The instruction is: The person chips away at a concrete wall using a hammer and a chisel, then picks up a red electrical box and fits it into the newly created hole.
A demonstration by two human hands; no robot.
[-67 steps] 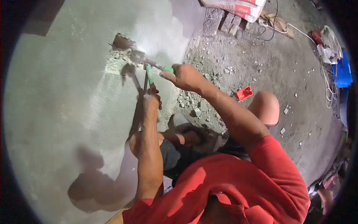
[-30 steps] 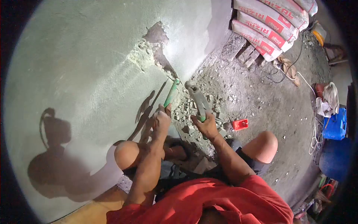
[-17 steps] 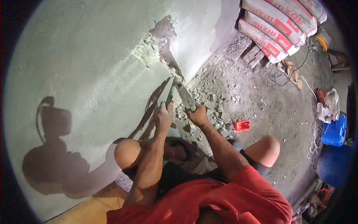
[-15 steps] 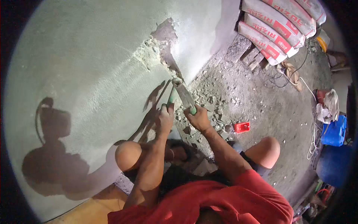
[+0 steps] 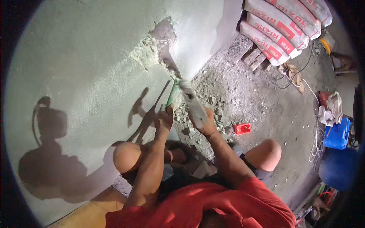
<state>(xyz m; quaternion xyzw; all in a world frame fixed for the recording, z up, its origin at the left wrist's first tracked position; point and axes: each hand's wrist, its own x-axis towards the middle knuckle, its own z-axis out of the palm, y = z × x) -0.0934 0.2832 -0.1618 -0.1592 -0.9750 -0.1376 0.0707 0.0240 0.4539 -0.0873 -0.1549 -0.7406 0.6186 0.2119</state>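
The left hand (image 5: 163,119) has its fingers clenched round the green grip of one chisel (image 5: 172,95), whose tip rests against the wall (image 5: 76,57) just under a broken patch (image 5: 159,41) where the plaster is chipped away to rough, darker material. The right hand (image 5: 203,121) is closed round the handle of one hammer (image 5: 190,100), which shows only as a pale blur; its head sits right at the chisel's upper end, though contact cannot be told. Both forearms reach out from a red shirt (image 5: 197,205), with two bare knees, one (image 5: 127,155) near the wall and one (image 5: 266,154) out over the floor (image 5: 273,110). The wall is smooth, grey-green and brightly lit, and carries the person's shadow (image 5: 42,159) low on the left. Where wall meets floor lies a heap of rubble (image 5: 213,102), many small grey chunks scattered over dusty concrete. One small red box (image 5: 242,128) lies on the floor just beside the right forearm. Farther off, at least three printed sacks (image 5: 281,22) are stacked on a wooden pallet (image 5: 251,55) against the wall. At the right edge stand one blue container (image 5: 336,133) and a loose white cable (image 5: 315,114).
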